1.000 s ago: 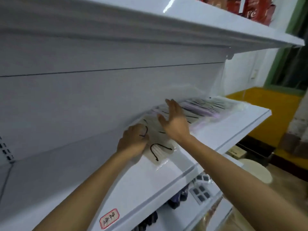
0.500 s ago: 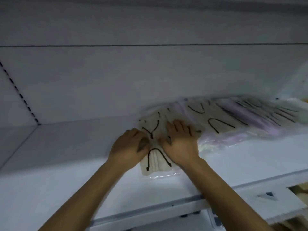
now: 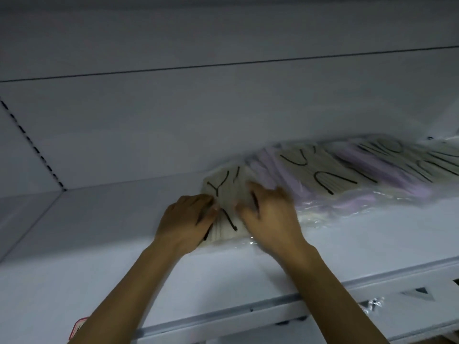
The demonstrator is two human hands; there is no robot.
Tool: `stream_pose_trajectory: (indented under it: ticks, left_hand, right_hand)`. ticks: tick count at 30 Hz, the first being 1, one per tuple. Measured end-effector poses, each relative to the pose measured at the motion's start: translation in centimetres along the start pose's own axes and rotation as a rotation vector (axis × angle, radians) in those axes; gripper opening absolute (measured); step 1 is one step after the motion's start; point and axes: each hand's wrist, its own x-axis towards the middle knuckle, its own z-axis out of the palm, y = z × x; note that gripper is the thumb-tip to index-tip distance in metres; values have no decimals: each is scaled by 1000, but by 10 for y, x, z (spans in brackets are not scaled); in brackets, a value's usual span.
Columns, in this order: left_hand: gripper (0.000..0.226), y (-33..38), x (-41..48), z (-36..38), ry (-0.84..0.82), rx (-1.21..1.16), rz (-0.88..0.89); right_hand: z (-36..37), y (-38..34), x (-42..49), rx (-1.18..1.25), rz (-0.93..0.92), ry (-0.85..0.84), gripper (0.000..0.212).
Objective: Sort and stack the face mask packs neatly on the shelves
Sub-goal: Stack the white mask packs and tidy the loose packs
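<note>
A clear pack of beige face masks with black ear loops [image 3: 227, 192] lies on the white shelf [image 3: 104, 232], at the left end of a row of packs. My left hand [image 3: 185, 224] grips its left edge with curled fingers. My right hand [image 3: 270, 214] presses down on its right side, fingers bent over the plastic. To the right, more packs of beige and lilac masks [image 3: 347, 170] overlap along the back wall, partly blurred.
The shelf's back panel [image 3: 223, 115] rises right behind the packs. A slotted upright [image 3: 32, 145] marks the left corner. The shelf's front rail [image 3: 248, 311] runs below my arms, with a pink price tag [image 3: 78, 326] at left and a lower shelf bracket [image 3: 419, 294] at right.
The view has closed in on the shelf. My right hand has curled its fingers onto the pack and my left hand has slid onto the pack's left edge.
</note>
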Motion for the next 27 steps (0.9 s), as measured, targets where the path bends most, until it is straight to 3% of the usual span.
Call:
stream_pose_trajectory:
  ticks: [3, 6, 8, 11, 15, 20, 22, 25, 27]
  left_hand:
    - [39, 0, 1, -1, 20, -118, -47]
    - [32, -4, 3, 1, 49, -114, -66]
    - [29, -6, 3, 2, 70, -103, -45]
    - [34, -9, 5, 4, 53, -99, -64]
    - [47, -9, 7, 3, 48, -128, -77]
    - [50, -5, 5, -3, 65, -241, -106]
    - [52, -7, 7, -3, 55, -262, -90]
    - [48, -13, 9, -2, 95, -302, -88]
    - [34, -12, 7, -8, 149, -372, -135]
  right_hand:
    - [-4, -19, -4, 322, -83, -183, 56]
    - [-5, -19, -4, 342, -87, -65, 55]
    - [-7, -16, -3, 406, 30, 27, 50]
    - [-7, -15, -2, 482, 211, 0, 54]
    - [-11, -25, 9, 620, 256, -110, 19]
    - [-2, -33, 35, 1093, 499, -190, 9]
    - [-5, -37, 40, 1292, 669, -181, 15]
    - [-6, -47, 47, 1331, 771, -252, 15]
    - [0, -58, 52, 1224, 764, -379, 41]
